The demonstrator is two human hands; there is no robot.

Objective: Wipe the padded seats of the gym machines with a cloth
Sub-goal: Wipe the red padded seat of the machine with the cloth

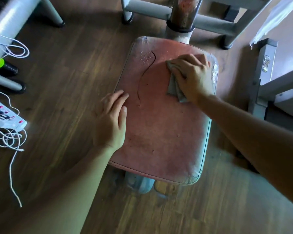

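**Padded seat** (159, 129): red and worn, with a curved crack (142, 78) in its covering. The grey, crumpled cloth (173, 86) lies on the seat's far right quarter. The right hand (191, 75) covers it, curled fingers gripping it and pressing it to the padding. A tail of cloth trails out beside the wrist. The left hand (112, 120) rests flat on the seat's left edge, fingers straight and relaxed, well apart from the cloth. Water droplets (145, 56) bead near the seat's far left corner. The seat's centre and near half lie bare between the hands. The support post (181, 16) rises at the far edge, crossed by grey frame tubes (210, 22). Wooden floor (66, 81) borders the seat's left and near sides. A power strip (8, 121) and white cables (12, 141) lie well to the left.
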